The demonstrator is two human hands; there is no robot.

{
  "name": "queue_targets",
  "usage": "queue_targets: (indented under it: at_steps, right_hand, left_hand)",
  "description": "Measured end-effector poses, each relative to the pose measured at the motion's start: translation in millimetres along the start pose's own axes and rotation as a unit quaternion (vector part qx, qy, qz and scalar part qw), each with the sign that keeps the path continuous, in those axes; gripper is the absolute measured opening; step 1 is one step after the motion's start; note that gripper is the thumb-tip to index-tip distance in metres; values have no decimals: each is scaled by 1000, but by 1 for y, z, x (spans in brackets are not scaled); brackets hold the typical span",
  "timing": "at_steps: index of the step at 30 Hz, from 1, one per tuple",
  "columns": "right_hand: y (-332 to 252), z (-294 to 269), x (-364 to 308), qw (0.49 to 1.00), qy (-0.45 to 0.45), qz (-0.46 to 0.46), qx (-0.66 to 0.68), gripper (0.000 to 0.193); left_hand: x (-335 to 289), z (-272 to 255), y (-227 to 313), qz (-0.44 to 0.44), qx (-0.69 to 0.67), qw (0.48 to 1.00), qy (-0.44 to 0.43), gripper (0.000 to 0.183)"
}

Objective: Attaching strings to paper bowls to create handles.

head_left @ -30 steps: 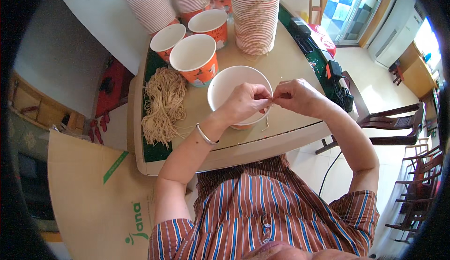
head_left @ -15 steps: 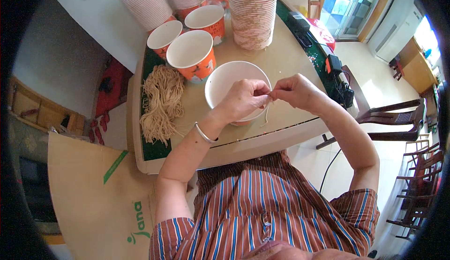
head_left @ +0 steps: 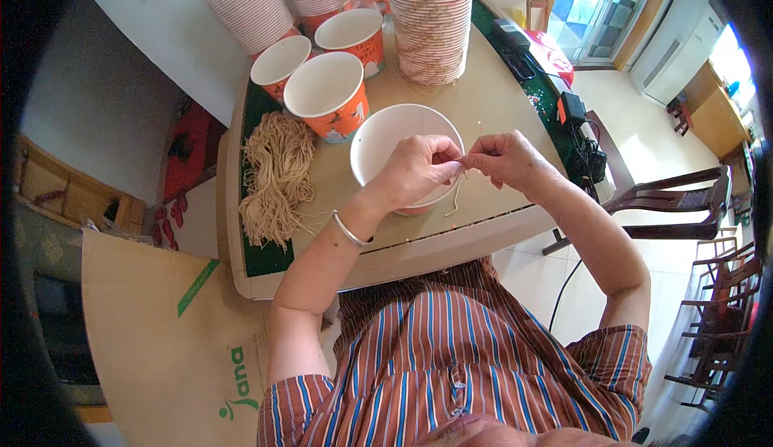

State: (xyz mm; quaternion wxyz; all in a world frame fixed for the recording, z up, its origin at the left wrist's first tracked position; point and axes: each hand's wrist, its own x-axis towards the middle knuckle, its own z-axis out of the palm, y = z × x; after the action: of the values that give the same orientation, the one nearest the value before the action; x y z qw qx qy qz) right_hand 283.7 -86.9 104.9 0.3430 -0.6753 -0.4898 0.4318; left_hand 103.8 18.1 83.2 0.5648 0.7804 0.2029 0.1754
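A large paper bucket (head_left: 382,137) with a white inside stands upright close to the table's front edge. Over its right rim, my left hand (head_left: 420,167) and my right hand (head_left: 509,161) meet with fingertips pinched together. Between them is a thin beige string (head_left: 457,197), whose loose end hangs down outside the bucket. Just where the string runs inside the pinch is hidden by my fingers. A thick bundle of the same beige string (head_left: 278,175) lies to the left of the bucket.
Behind the bundle stand orange-printed paper buckets (head_left: 326,84). Tall nested stacks (head_left: 427,28) rise at the back, one with string on its side. Black power adapters and cables (head_left: 573,109) lie along the right edge. A cardboard sheet (head_left: 161,334) leans at left; a dark chair (head_left: 668,205) stands right.
Both hands stay pinched at the bucket's rim, with only slight finger movement. The whole view has shifted a little; the buckets and bundle have not moved on the table.
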Motion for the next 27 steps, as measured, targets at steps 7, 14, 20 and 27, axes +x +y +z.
queue_targets:
  at_steps: [7,14,20,27]
  right_hand:
    - [3,-3,0,1000,-15,2,1,17]
    - [2,-5,-1,999,-35,-8,-1,15]
    - [-4,-3,-3,999,-38,13,-5,16]
    - [1,-2,-1,999,-31,15,20,24]
  left_hand:
    - [3,-4,-5,-7,-2,999,-44,13]
    - [4,-6,-3,-3,-5,999,-50,13]
    - [4,-6,-2,-8,-7,999,-54,13]
    - [3,-4,-1,-1,-14,1000,-26,13]
